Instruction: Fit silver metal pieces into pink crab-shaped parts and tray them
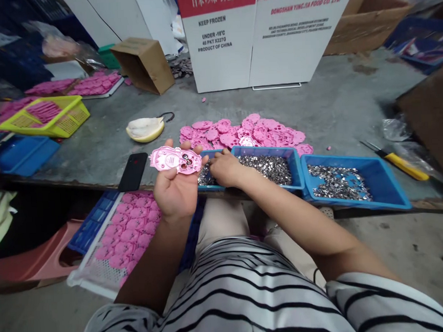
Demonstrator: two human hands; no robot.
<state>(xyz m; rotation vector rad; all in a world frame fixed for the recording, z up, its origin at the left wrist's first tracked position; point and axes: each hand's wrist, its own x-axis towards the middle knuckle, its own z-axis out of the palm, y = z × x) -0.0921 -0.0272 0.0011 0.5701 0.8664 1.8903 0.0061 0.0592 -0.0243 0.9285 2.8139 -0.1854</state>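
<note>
My left hand [176,190] held a pink plastic casing [175,160] flat on its upturned fingers, thumb closed over the near edge, above the front edge of the grey worktop [336,107]. My right hand [225,168] reached into a blue tray [292,155] of small metal parts [271,166]; I could not tell whether its grip had closed on any. A second blue tray [387,185] sat just beside it, and a heap of pink casings [245,130] lay behind.
</note>
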